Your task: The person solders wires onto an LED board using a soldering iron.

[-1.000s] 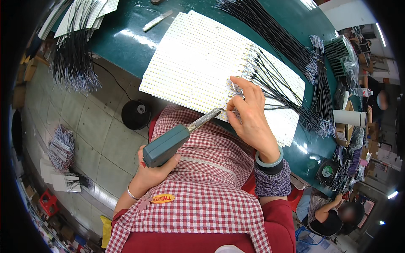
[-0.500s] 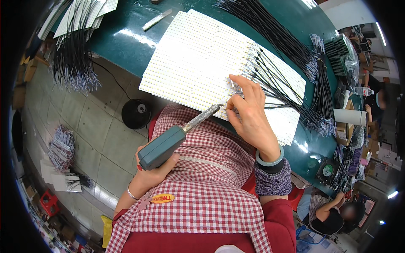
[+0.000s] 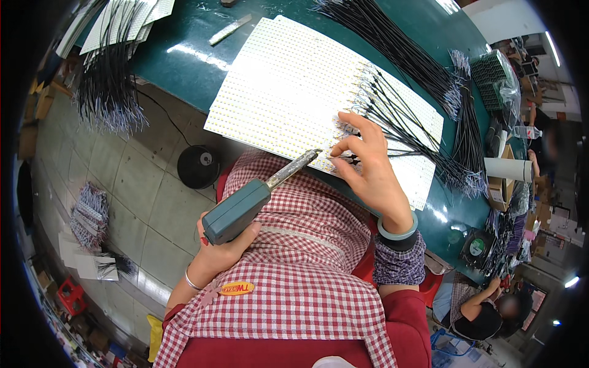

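Observation:
My left hand (image 3: 228, 246) is wrapped round the dark green body of a soldering gun (image 3: 236, 211). The gun's scuffed metal barrel points up and right, its tip at the near edge of a white LED panel (image 3: 257, 86) dotted with small yellow squares. Just right of that tip, my right hand (image 3: 371, 165) pinches a thin black wire (image 3: 354, 158) between thumb and forefinger, its other fingers curved above the panel. Several black wires (image 3: 399, 116) fan across the panel, their stripped ends along a row near its middle. My fingers partly hide the pinched wire's end.
Bundles of black wires (image 3: 392, 46) lie along the far side of the green table (image 3: 178, 80). More panels with hanging wires (image 3: 107, 92) are at the far left. A black round container (image 3: 197, 165) stands on the floor. At right is a white roll (image 3: 508, 170); another person (image 3: 485, 313) sits beyond.
My right hand has shifted slightly right, with thumb and forefinger a little further apart. The soldering gun's tip has moved slightly up and left. The panel has shifted very slightly.

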Motion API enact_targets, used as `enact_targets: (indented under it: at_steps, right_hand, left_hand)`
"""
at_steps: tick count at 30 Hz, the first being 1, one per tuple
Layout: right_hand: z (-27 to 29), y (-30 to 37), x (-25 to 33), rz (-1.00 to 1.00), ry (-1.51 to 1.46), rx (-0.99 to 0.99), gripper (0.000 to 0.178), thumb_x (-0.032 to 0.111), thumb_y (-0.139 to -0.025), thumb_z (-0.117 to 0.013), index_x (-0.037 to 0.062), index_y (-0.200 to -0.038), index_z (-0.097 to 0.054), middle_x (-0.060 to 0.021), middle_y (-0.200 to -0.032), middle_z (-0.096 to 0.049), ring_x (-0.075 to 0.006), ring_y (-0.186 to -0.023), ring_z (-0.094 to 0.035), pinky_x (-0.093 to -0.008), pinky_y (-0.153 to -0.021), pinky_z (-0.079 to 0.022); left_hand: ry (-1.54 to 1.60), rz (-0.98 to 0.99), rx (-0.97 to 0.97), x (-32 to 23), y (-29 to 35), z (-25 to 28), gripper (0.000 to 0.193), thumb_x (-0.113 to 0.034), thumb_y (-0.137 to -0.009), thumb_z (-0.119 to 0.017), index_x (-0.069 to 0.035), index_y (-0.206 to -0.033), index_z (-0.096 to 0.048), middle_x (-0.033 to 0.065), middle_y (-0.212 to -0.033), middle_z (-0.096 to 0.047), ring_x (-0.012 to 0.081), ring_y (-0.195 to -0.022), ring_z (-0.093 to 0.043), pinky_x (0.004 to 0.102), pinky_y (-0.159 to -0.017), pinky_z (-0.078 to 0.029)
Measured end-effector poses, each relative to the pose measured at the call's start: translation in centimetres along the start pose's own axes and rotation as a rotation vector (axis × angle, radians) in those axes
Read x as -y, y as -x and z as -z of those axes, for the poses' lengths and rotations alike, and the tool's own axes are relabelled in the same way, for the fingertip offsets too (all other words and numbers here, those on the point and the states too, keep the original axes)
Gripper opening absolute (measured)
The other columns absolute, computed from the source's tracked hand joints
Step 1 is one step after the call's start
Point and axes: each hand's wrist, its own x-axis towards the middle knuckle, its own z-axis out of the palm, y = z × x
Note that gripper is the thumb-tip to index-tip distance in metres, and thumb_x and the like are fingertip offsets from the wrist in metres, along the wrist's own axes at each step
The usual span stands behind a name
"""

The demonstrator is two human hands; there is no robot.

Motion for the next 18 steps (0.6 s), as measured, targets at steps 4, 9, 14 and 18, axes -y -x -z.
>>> enact_targets:
  at_steps: [4, 9, 14, 18]
  right_hand:
    - [0.4, 0.6, -0.2, 0.028, -0.109, 0.032, 0.015, 0.004, -0.073, -0.071, 0.0068, -0.083, -0.059, -0.014, -0.141, -0.043, -0.0361, -0.131, -0.037, -0.0466, -0.108, -0.027]
    - [0.4, 0.8, 0.5, 0.063, 0.004, 0.02, 0.017, 0.004, -0.072, -0.071, 0.0064, -0.082, -0.058, -0.015, -0.138, -0.044, -0.0371, -0.132, -0.035, -0.0496, -0.108, -0.026]
    - [-0.2, 1.1, 0.5, 0.059, 0.013, 0.001, 0.017, 0.003, -0.075, -0.068, 0.0069, -0.085, -0.055, -0.0147, -0.139, -0.043, -0.0373, -0.134, -0.032, -0.0541, -0.11, -0.021]
    - [-0.8, 1.3, 0.8, 0.045, 0.073, -0.014, 0.016, 0.002, -0.076, -0.068, 0.0061, -0.084, -0.054, -0.014, -0.143, -0.041, -0.0369, -0.135, -0.032, -0.049, -0.109, -0.024]
  left_hand:
    - [0.222, 0.183, -0.045, -0.6, -0.1, 0.0, 0.021, -0.007, -0.076, -0.075, 0.002, -0.094, -0.069, 0.0089, -0.081, -0.07, 0.014, -0.066, -0.066, 0.0261, -0.061, -0.051]
    - [0.209, 0.183, -0.054, -0.7, 0.1, 0.1, 0.022, -0.007, -0.076, -0.075, 0.002, -0.095, -0.069, 0.0096, -0.08, -0.071, 0.014, -0.066, -0.066, 0.0262, -0.062, -0.052]
    - [0.221, 0.186, -0.066, -0.7, 0.2, 0.1, 0.022, -0.008, -0.076, -0.075, 0.002, -0.095, -0.069, 0.0097, -0.081, -0.071, 0.0139, -0.067, -0.067, 0.026, -0.062, -0.052]
    - [0.192, 0.176, -0.046, -0.7, 0.4, 0.2, 0.022, -0.008, -0.076, -0.074, 0.002, -0.095, -0.069, 0.0097, -0.081, -0.071, 0.0138, -0.067, -0.067, 0.0259, -0.062, -0.052]
